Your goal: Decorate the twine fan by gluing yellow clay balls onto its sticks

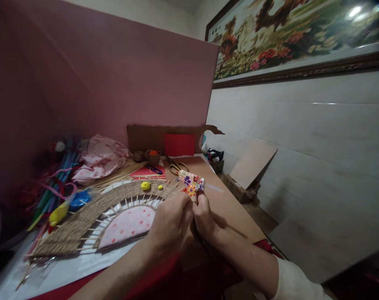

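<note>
My right hand (206, 218) is closed around the lower part of a flower-patterned glue gun (192, 183), its narrow end pointing away and to the left. Right beside it, my left hand (172, 218) is closed with the fingertips turned inward; what it pinches is hidden, though a bit of red shows near the fingers. To the left lies a fan-shaped piece woven of twine over thin sticks (64, 233), with a pink dotted half-round cloth panel (129, 227) at its centre. Two yellow lumps, a larger one (145, 186) and a smaller one (160, 187), rest on the weave.
Behind the hands are scissors (178, 166), a dark blue cutter (154, 168), red paper (179, 145) and a small brown pot (154, 157). Crumpled pink cloth (100, 156), a blue packet (79, 199) and coloured sticks lie left. A brown board (236, 212) covers the table's right side.
</note>
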`<state>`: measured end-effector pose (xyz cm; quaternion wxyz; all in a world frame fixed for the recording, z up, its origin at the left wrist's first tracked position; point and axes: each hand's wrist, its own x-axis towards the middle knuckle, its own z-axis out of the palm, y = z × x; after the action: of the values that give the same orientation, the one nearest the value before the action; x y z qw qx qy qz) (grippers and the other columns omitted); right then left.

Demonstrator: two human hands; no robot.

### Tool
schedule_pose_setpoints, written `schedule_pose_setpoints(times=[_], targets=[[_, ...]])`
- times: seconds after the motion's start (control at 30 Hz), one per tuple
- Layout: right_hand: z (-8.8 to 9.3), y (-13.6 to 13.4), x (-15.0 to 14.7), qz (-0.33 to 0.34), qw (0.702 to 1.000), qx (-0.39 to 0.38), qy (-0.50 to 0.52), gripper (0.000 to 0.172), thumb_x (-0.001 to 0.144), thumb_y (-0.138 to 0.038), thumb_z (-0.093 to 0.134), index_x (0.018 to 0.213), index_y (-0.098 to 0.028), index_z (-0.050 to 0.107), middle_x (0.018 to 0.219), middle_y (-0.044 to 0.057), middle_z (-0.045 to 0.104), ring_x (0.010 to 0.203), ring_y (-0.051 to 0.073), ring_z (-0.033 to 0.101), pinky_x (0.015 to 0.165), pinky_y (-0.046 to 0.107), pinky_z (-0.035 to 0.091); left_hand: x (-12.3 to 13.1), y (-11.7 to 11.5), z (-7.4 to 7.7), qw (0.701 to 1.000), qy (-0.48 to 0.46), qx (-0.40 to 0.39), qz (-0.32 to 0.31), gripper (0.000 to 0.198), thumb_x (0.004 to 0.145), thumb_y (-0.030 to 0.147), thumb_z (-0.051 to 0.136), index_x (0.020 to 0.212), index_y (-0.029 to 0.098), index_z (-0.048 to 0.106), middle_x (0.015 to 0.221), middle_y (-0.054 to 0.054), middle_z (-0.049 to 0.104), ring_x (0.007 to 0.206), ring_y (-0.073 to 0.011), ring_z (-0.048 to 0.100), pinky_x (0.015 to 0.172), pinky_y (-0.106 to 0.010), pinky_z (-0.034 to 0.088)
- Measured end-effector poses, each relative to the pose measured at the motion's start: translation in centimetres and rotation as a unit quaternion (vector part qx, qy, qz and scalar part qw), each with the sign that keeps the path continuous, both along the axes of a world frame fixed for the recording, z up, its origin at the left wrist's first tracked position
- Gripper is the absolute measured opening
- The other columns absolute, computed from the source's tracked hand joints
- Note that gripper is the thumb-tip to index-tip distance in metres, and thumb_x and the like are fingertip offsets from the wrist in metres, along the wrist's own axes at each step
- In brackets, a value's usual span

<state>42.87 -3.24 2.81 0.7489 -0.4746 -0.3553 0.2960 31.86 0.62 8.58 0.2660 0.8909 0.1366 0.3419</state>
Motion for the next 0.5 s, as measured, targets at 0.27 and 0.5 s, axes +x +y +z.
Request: schedule_pose_setpoints(times=[0.27,0.5], targets=[[1.7,-0.2,0.2,0.097,0.974,0.011,0.206,0.027,0.068,-0.033,0.069,0.083,-0.017,0.053,0.061,-0.004,0.054,0.042,0.006,0.042,0.033,0.015,0.032,-6.1,0.5,0.7,0.965,0.19,-0.162,-0.083,0.042,0.091,0.041,0.033,0.054,0.021,0.027,0.051,0.005,0.022,0.047,-0.0098,0.022,0.045,-0.025,0.018],[0.9,0.1,0.8,0.14,0.962,-0.011,0.236,0.025,0.07,-0.034,0.07,0.08,-0.016,0.057,0.061,-0.002,0.058,0.041,0.005,0.044,0.032,0.014,0.033,-7.3,-2.8,-2.1,0.922,0.327,-0.092,-0.186,0.039,0.075,0.024,0.058,0.047,0.018,0.032,0.044,0.007,0.025,0.043,-0.0071,0.019,0.045,-0.026,0.013]])
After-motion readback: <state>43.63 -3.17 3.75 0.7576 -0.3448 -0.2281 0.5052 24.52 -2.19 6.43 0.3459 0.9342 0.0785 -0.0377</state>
